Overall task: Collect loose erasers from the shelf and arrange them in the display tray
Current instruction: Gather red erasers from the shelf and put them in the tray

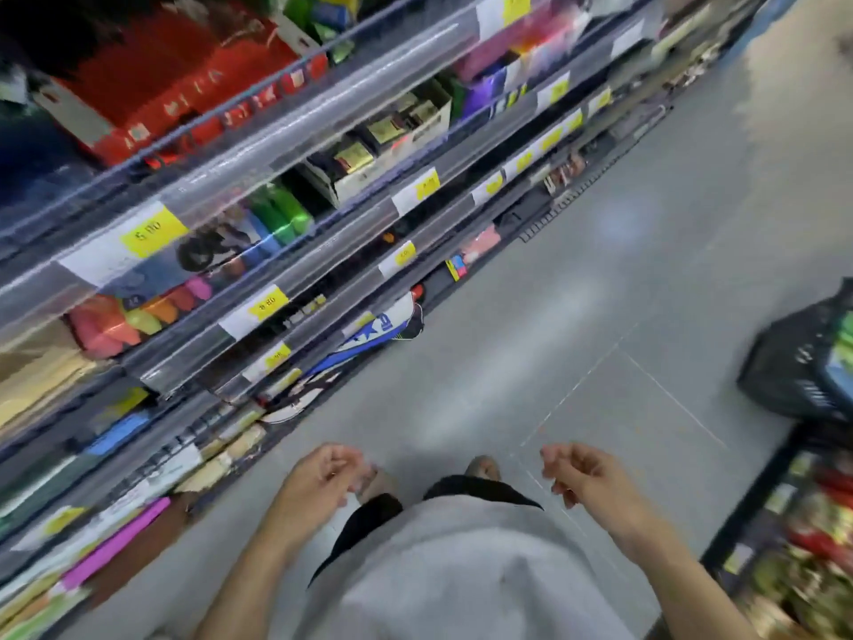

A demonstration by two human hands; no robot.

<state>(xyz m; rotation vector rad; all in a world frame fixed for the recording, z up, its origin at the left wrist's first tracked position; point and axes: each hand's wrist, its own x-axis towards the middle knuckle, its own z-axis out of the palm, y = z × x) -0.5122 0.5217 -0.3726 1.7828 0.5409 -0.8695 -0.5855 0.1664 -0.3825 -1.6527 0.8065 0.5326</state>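
The view is blurred by motion. My left hand [323,475] hangs low in front of my body with its fingers loosely curled, holding nothing. My right hand [584,473] hangs the same way, also with nothing in it. Both hover over the grey floor, apart from the shelf unit [295,251] on the left. Colourful rounded items [138,316], pink, orange and yellow, sit on a shelf at the left; I cannot tell whether they are erasers. No display tray can be made out.
Tiered shelves with yellow price tags [152,230] run along the left, holding stationery and boxes. A black basket [803,362] with goods sits on the floor at right, beside another rack [794,538]. The grey tiled aisle [600,316] runs ahead between them.
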